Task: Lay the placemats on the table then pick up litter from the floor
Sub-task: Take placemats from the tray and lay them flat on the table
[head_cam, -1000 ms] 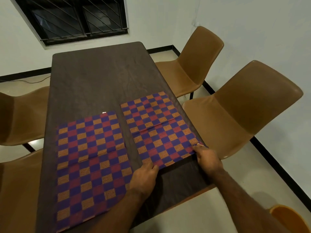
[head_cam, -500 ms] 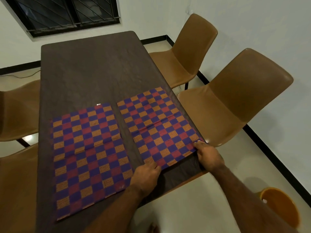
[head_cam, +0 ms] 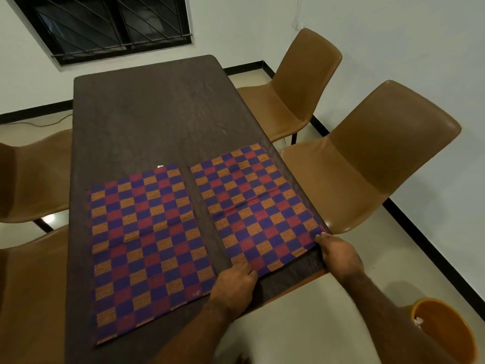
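Observation:
Two checkered placemats in purple, red and orange lie flat side by side on the dark brown table (head_cam: 147, 114). The left placemat (head_cam: 147, 240) lies untouched. My left hand (head_cam: 233, 287) pinches the near left corner of the right placemat (head_cam: 257, 206). At that mat's near right corner, by the table edge, my right hand (head_cam: 338, 254) grips it. No litter is visible on the floor apart from a white scrap inside the orange bin.
Two brown chairs (head_cam: 367, 174) stand along the table's right side, and two more (head_cam: 29, 179) on the left. An orange bin (head_cam: 446, 334) sits on the floor at lower right. A small white tag (head_cam: 160, 167) shows at the left mat's far edge.
The view has shifted slightly, bringing the orange bin into sight. Both hands stay on the right placemat's near corners, and the mat has barely moved.

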Demonstrator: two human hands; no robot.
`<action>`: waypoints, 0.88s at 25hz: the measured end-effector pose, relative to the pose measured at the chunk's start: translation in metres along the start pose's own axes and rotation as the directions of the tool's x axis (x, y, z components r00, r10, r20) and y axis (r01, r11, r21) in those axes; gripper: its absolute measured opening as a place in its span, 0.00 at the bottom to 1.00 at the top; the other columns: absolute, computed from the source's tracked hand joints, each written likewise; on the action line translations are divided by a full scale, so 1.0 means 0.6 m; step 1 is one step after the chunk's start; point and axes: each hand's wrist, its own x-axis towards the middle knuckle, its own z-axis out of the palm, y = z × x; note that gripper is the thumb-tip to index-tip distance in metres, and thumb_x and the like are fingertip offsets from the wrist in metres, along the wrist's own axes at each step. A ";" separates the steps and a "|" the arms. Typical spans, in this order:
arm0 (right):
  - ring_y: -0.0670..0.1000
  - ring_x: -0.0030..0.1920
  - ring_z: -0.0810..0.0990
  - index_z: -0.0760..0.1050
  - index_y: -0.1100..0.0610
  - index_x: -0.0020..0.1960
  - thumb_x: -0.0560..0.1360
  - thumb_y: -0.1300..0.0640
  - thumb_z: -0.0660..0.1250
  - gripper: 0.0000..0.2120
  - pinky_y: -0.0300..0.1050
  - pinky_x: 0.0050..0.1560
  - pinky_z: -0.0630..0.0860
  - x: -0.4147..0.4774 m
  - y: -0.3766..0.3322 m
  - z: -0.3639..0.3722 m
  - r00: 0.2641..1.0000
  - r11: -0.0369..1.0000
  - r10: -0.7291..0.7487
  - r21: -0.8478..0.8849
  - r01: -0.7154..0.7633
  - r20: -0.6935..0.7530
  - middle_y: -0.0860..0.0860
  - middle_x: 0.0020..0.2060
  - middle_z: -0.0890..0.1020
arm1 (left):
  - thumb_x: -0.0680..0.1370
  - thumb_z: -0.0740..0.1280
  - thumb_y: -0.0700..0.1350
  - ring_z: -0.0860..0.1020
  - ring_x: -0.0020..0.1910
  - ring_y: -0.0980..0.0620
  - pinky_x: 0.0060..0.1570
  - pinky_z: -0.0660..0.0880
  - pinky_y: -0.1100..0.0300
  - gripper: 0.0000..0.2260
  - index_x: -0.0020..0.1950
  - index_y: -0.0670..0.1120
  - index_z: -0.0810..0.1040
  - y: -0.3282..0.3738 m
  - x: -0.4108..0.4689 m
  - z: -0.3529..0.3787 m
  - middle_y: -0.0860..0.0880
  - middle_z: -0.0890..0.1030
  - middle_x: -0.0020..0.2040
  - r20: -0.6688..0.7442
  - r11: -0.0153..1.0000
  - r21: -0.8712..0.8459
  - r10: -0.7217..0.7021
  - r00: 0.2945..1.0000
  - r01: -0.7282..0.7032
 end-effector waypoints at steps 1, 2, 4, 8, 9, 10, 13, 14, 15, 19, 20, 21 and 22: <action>0.56 0.62 0.78 0.79 0.54 0.64 0.81 0.60 0.59 0.15 0.46 0.59 0.73 -0.002 -0.001 0.004 1.000 0.999 0.020 0.044 -0.020 -0.001 0.52 0.62 0.80 | 0.84 0.60 0.48 0.73 0.65 0.47 0.66 0.73 0.50 0.14 0.69 0.47 0.75 0.001 -0.001 0.001 0.46 0.76 0.67 0.006 1.000 -0.002 -0.006 1.000 0.006; 0.56 0.61 0.79 0.79 0.54 0.63 0.82 0.60 0.60 0.14 0.45 0.58 0.73 -0.003 -0.001 0.007 1.000 0.997 0.030 0.071 -0.029 -0.008 0.53 0.60 0.81 | 0.84 0.61 0.48 0.73 0.65 0.47 0.66 0.73 0.50 0.14 0.68 0.47 0.75 0.002 0.000 0.001 0.46 0.75 0.67 0.012 1.000 -0.003 -0.015 1.000 0.015; 0.55 0.58 0.81 0.79 0.52 0.61 0.81 0.58 0.64 0.10 0.47 0.58 0.78 -0.009 -0.012 0.011 0.999 0.999 0.019 0.033 -0.017 -0.038 0.51 0.57 0.82 | 0.84 0.60 0.48 0.73 0.64 0.47 0.65 0.73 0.50 0.14 0.67 0.46 0.76 0.005 0.000 -0.002 0.45 0.76 0.66 0.017 0.999 -0.001 -0.040 0.999 0.041; 0.53 0.59 0.81 0.78 0.51 0.64 0.75 0.54 0.72 0.18 0.53 0.61 0.79 -0.021 -0.056 0.021 0.987 0.988 -0.093 -0.137 0.075 -0.130 0.51 0.59 0.83 | 0.84 0.57 0.55 0.72 0.61 0.51 0.64 0.72 0.52 0.17 0.64 0.48 0.78 0.003 -0.018 -0.004 0.50 0.76 0.63 -0.056 0.994 -0.080 -0.077 0.995 0.072; 0.54 0.61 0.80 0.79 0.52 0.65 0.74 0.55 0.73 0.20 0.55 0.62 0.78 -0.025 -0.079 0.028 0.977 0.978 -0.156 -0.164 0.132 -0.147 0.52 0.60 0.83 | 0.84 0.56 0.57 0.71 0.61 0.52 0.64 0.71 0.53 0.17 0.64 0.50 0.78 -0.007 -0.032 0.001 0.52 0.75 0.62 -0.115 0.994 -0.092 -0.076 0.990 0.066; 0.55 0.62 0.79 0.78 0.53 0.65 0.73 0.56 0.74 0.21 0.56 0.63 0.77 -0.030 -0.109 0.037 0.962 0.965 -0.222 -0.175 0.193 -0.161 0.52 0.61 0.82 | 0.84 0.56 0.58 0.71 0.63 0.52 0.65 0.69 0.53 0.16 0.63 0.52 0.77 -0.022 -0.052 0.007 0.53 0.75 0.63 -0.189 0.994 -0.091 -0.079 0.979 0.063; 0.55 0.67 0.76 0.76 0.52 0.68 0.73 0.56 0.72 0.23 0.56 0.66 0.73 -0.054 -0.220 0.070 0.907 0.918 -0.386 -0.164 0.360 -0.167 0.52 0.65 0.79 | 0.82 0.58 0.60 0.68 0.71 0.49 0.70 0.66 0.48 0.17 0.67 0.56 0.74 -0.103 -0.128 0.024 0.51 0.72 0.70 -0.314 0.971 -0.098 -0.238 0.919 0.217; 0.54 0.69 0.75 0.75 0.52 0.68 0.74 0.56 0.71 0.23 0.55 0.67 0.72 -0.063 -0.260 0.084 0.885 0.897 -0.438 -0.136 0.420 -0.158 0.51 0.66 0.79 | 0.82 0.58 0.61 0.67 0.73 0.47 0.72 0.66 0.46 0.20 0.70 0.56 0.72 -0.139 -0.158 0.027 0.49 0.70 0.73 -0.301 0.943 -0.096 -0.334 0.893 0.320; 0.54 0.70 0.74 0.74 0.52 0.69 0.75 0.56 0.70 0.22 0.55 0.69 0.71 -0.073 -0.297 0.100 0.866 0.878 -0.479 -0.093 0.470 -0.143 0.51 0.68 0.78 | 0.81 0.58 0.62 0.65 0.75 0.45 0.73 0.65 0.44 0.23 0.74 0.55 0.69 -0.173 -0.188 0.031 0.47 0.67 0.76 -0.266 0.902 -0.088 -0.430 0.863 0.423; 0.54 0.75 0.68 0.69 0.51 0.73 0.78 0.56 0.65 0.23 0.57 0.75 0.64 -0.123 -0.401 0.177 0.821 0.821 -0.570 -0.022 0.570 -0.009 0.51 0.73 0.73 | 0.81 0.51 0.66 0.56 0.80 0.40 0.75 0.59 0.40 0.32 0.82 0.56 0.52 -0.262 -0.292 0.048 0.42 0.54 0.82 -0.131 0.769 -0.088 -0.639 0.758 0.633; 0.54 0.75 0.68 0.69 0.50 0.73 0.79 0.55 0.66 0.23 0.59 0.75 0.64 -0.133 -0.411 0.194 0.823 0.822 -0.568 -0.029 0.568 0.016 0.51 0.73 0.73 | 0.80 0.48 0.67 0.53 0.80 0.40 0.76 0.57 0.40 0.32 0.82 0.57 0.48 -0.270 -0.308 0.051 0.43 0.52 0.82 -0.091 0.761 -0.095 -0.649 0.755 0.642; 0.55 0.75 0.69 0.70 0.50 0.73 0.78 0.54 0.66 0.23 0.60 0.74 0.65 -0.143 -0.416 0.207 0.831 0.830 -0.556 -0.041 0.556 0.027 0.51 0.73 0.73 | 0.80 0.46 0.68 0.51 0.81 0.40 0.76 0.57 0.40 0.33 0.82 0.58 0.46 -0.274 -0.320 0.054 0.44 0.50 0.83 -0.052 0.756 -0.102 -0.653 0.755 0.647; 0.55 0.74 0.70 0.72 0.50 0.72 0.77 0.53 0.67 0.23 0.61 0.74 0.66 -0.150 -0.416 0.215 0.842 0.841 -0.538 -0.053 0.539 0.029 0.52 0.73 0.74 | 0.79 0.44 0.68 0.50 0.81 0.41 0.76 0.56 0.40 0.33 0.82 0.59 0.45 -0.275 -0.328 0.058 0.44 0.48 0.83 -0.023 0.754 -0.099 -0.654 0.756 0.649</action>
